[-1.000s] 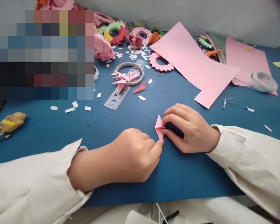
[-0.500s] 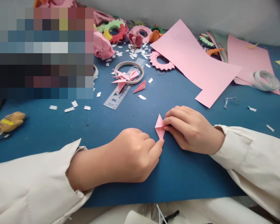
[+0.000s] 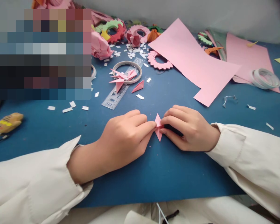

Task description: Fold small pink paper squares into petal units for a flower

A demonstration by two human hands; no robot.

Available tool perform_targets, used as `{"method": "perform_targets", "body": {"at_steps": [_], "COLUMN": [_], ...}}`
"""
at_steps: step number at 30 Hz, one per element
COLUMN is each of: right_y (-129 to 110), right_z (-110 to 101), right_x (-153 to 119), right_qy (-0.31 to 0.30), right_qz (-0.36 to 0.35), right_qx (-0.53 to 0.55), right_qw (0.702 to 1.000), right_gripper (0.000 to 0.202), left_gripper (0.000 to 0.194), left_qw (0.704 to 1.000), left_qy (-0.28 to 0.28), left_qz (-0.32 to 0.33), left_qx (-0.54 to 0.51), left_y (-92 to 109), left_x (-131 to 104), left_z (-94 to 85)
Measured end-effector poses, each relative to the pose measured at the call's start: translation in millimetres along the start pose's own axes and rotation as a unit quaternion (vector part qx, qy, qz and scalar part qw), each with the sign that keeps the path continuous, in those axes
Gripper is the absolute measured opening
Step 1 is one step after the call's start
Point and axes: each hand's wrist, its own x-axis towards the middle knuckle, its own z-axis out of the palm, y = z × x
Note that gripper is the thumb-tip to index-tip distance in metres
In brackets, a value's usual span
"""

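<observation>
Folded pink paper piece (image 3: 158,127), pointed at both ends, pinched on blue mat (image 3: 130,174) between left hand (image 3: 124,137) and right hand (image 3: 186,127) fingertips; creasing step, firm pressing needed.

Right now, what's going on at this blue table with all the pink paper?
A person in cream sleeves pinches a small folded pink paper piece between both hands, low over the blue table. The left hand grips it from one side with its fingertips, and the right hand grips the other. Beyond them lie a clear plastic ruler, a tape ring with pointed pink folded pieces on it, a large pink paper sheet, and scattered white scraps.
</observation>
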Motion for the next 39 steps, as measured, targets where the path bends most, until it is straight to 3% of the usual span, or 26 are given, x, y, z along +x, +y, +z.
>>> {"method": "perform_targets", "body": {"at_steps": [8,13,18,23,26,29,32,39], "right_y": [0,-2,-6,-7,-5,-5,-7,-6], "right_z": [1,1,-3,-10,-11,-10,-8,-6], "right_x": [0,0,0,3,1,0,0,1], "right_qy": [0.016,0.022,0.076,0.057,0.068,0.087,0.087,0.064], "right_qz": [-0.031,-0.033,0.024,0.093,0.127,0.069,0.003,-0.045], "right_qx": [-0.006,0.008,0.163,0.289,0.328,0.291,0.208,0.112], "right_qw": [0.999,0.999,0.983,0.951,0.933,0.950,0.974,0.991], "right_gripper": [0.011,0.011,0.007,0.005,0.018,0.024,0.007,0.007], "left_gripper": [0.017,0.014,0.030,0.013,0.012,0.015,0.018,0.021], "left_qw": [0.997,0.997,0.997,0.996,0.995,0.992,0.990,0.990], "left_qy": [0.030,0.020,0.040,0.032,0.034,0.027,0.015,0.005], "left_qz": [0.070,0.053,0.013,0.057,0.055,0.055,0.062,0.110], "left_qx": [0.010,-0.048,-0.061,-0.062,-0.076,-0.108,-0.125,-0.091], "left_y": [-1,1,2,1,1,2,3,4], "left_x": [2,4,6,6,7,8,8,9], "left_z": [3.0,-0.5,-5.0,-2.4,-3.4,-4.5,-4.1,-1.9]}}
